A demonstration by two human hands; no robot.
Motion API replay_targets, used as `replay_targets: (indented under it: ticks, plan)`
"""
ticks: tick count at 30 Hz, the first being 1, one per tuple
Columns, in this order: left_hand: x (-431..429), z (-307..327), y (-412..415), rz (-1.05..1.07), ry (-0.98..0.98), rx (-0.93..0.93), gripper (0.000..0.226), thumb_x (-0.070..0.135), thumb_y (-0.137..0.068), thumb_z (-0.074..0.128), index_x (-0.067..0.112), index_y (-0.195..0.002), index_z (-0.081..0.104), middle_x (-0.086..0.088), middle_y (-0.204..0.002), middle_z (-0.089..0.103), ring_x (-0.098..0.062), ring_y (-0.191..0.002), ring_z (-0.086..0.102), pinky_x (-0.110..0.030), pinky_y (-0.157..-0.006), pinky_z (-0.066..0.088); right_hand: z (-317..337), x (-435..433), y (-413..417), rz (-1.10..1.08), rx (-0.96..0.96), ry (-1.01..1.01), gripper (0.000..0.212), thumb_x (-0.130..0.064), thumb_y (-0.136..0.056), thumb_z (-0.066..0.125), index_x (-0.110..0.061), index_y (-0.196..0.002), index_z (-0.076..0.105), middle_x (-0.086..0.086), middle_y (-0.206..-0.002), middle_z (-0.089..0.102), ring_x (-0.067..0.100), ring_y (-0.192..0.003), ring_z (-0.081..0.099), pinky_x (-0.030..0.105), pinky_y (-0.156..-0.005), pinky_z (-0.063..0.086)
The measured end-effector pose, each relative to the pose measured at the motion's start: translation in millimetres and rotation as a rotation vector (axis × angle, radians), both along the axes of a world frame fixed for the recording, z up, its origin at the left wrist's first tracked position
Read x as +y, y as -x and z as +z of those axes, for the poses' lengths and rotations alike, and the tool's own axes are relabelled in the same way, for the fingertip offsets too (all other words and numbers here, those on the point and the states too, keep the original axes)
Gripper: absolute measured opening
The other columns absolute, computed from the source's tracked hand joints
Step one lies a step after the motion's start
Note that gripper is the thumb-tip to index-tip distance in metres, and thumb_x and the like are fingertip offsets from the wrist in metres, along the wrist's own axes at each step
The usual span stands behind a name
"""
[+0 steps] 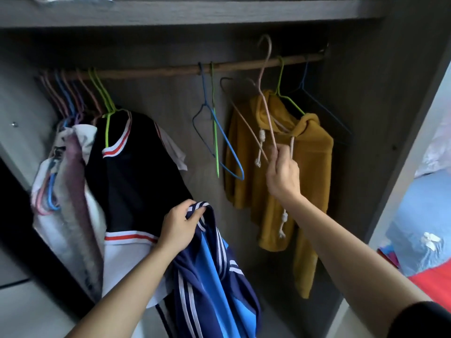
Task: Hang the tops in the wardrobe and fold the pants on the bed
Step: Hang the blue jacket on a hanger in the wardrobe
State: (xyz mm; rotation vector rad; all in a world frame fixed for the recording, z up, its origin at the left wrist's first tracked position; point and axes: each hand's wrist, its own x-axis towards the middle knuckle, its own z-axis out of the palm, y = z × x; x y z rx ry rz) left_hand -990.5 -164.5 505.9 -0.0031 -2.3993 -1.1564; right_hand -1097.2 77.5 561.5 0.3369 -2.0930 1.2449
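The right hand (283, 174) is pinching the lower end of a thin pink wire hanger (264, 93) between curled fingers and thumb, holding it below the right half of the brown wooden wardrobe rod (170, 69). The hanger's long axis is running steeply upward from the hand, so its hook is poking above the rod and appears to be off it, though that cannot be told for sure. The left hand (178, 225) is gripping the navy and light-blue sports top with white stripes (214, 264) by its striped neck edge. It is holding the top well below the middle of the rod, with the rest of the cloth hanging down from the fist. So the top is lying down and to the left of the hanger, and the right hand is nearer the rod than the left. By my judgement, the coming move is asking for the hanger to be tipped level and brought down to the neck opening, or the neck lifted to it, so one shoulder wire can slip inside. Under the rod, a mustard-yellow fleece hoodie (310, 154) is hanging just behind the pink hanger. An empty blue wire hanger (227, 152) is dangling below the rod's middle, and a black jersey with red and white trim (136, 167) is hanging under its left part.
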Motion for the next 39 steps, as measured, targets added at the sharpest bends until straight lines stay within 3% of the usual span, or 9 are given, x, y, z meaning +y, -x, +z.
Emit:
replay_targets:
  ticks: [7, 12, 15, 19, 25, 28, 31, 34, 39]
  plan:
    - [1.0, -12.2, -34.1, -0.05, 0.069, -0.009, 0.033, 0.038, -0.092, 0.061, 0.011, -0.074, 0.057, -0.006, -0.061, 0.057, -0.022, -0.061, 0.057, -0.038, -0.06, 0.045, -85.2, 21.0, -72.0, 0.007, -0.096, 0.031, 0.005, -0.032, -0.104, 0.046, -0.028, -0.102, 0.044, -0.01, -0.072, 0.058, 0.006, -0.062, 0.06, 0.015, -0.049, 0.043]
    - [15.2, -23.8, -54.9, -0.081, 0.106, -0.028, 0.048, 0.05, -0.091, 0.058, 0.016, -0.062, 0.04, 0.003, -0.052, 0.047, -0.015, -0.053, 0.048, -0.036, -0.053, 0.039, -91.7, 22.1, -117.2, -0.033, -0.226, 0.13, 0.012, -0.028, -0.103, 0.049, -0.019, -0.108, 0.055, -0.004, -0.083, 0.066, 0.013, -0.068, 0.065, 0.033, -0.059, 0.058]
    - [25.6, -32.7, -67.7, -0.126, -0.011, -0.124, 0.054, 0.06, -0.09, 0.052, 0.021, -0.057, 0.035, 0.008, -0.048, 0.042, -0.015, -0.051, 0.043, -0.035, -0.054, 0.037, -97.8, 25.0, -155.9, -0.052, -0.253, 0.26, 0.01, -0.032, -0.103, 0.049, -0.023, -0.104, 0.052, -0.002, -0.089, 0.066, 0.018, -0.075, 0.068, 0.036, -0.061, 0.061]
    - [40.8, -40.6, -80.7, -0.235, -0.211, -0.284, 0.054, 0.06, -0.089, 0.054, 0.019, -0.061, 0.033, 0.005, -0.053, 0.037, -0.014, -0.053, 0.04, -0.035, -0.058, 0.034, -100.9, 36.1, -195.7, -0.011, -0.36, 0.319, 0.019, -0.044, -0.094, 0.062, -0.028, -0.1, 0.054, -0.008, -0.092, 0.066, 0.006, -0.083, 0.067, 0.013, -0.057, 0.053]
    - [69.2, -40.9, -94.9, -0.352, -0.354, -0.426, 0.051, 0.057, -0.072, 0.077, 0.023, -0.063, 0.041, 0.005, -0.058, 0.045, -0.01, -0.057, 0.049, -0.027, -0.061, 0.039, -131.5, 63.4, -223.1, -0.098, -0.552, 0.239, 0.039, -0.06, -0.085, 0.065, -0.022, -0.08, 0.062, -0.01, -0.065, 0.065, 0.012, -0.063, 0.066, 0.013, -0.051, 0.047]
    - [85.2, -33.8, -97.4, -0.408, -0.31, -0.498, 0.045, 0.036, -0.057, 0.091, 0.016, -0.076, 0.056, 0.006, -0.065, 0.061, -0.013, -0.066, 0.061, -0.023, -0.062, 0.047, -147.6, 81.5, -230.8, -0.076, -0.633, 0.214, 0.035, -0.056, -0.079, 0.074, -0.024, -0.083, 0.061, -0.011, -0.068, 0.067, 0.012, -0.064, 0.068, 0.017, -0.055, 0.053]
    - [107.6, -24.8, -98.0, -0.408, -0.23, -0.473, 0.034, 0.013, -0.053, 0.074, 0.015, -0.078, 0.052, 0.007, -0.064, 0.057, -0.017, -0.066, 0.054, -0.023, -0.061, 0.043, -155.8, 91.4, -237.7, -0.028, -0.678, 0.141, 0.058, -0.071, -0.069, 0.073, -0.016, -0.084, 0.063, 0.0, -0.073, 0.068, 0.017, -0.067, 0.067, 0.033, -0.061, 0.058]
    - [129.3, -16.7, -97.3, -0.404, 0.069, -0.436, 0.032, 0.004, -0.063, 0.068, 0.018, -0.083, 0.047, 0.001, -0.076, 0.058, -0.017, -0.07, 0.054, -0.026, -0.061, 0.041, -162.7, 97.4, -248.4, -0.021, -0.607, 0.093, 0.071, -0.082, -0.067, 0.067, -0.011, -0.074, 0.06, -0.002, -0.061, 0.061, 0.018, -0.057, 0.059, 0.042, -0.056, 0.053]
    - [163.1, -11.7, -104.0, -0.319, 0.289, -0.323, 0.025, 0.004, -0.076, 0.059, 0.02, -0.089, 0.045, 0.002, -0.086, 0.057, -0.014, -0.073, 0.052, -0.022, -0.06, 0.036, -168.6, 105.3, -256.2, 0.077, -0.591, -0.013, 0.071, -0.083, -0.052, 0.075, -0.024, -0.084, 0.054, -0.013, -0.072, 0.063, 0.005, -0.061, 0.057, 0.025, -0.055, 0.05]
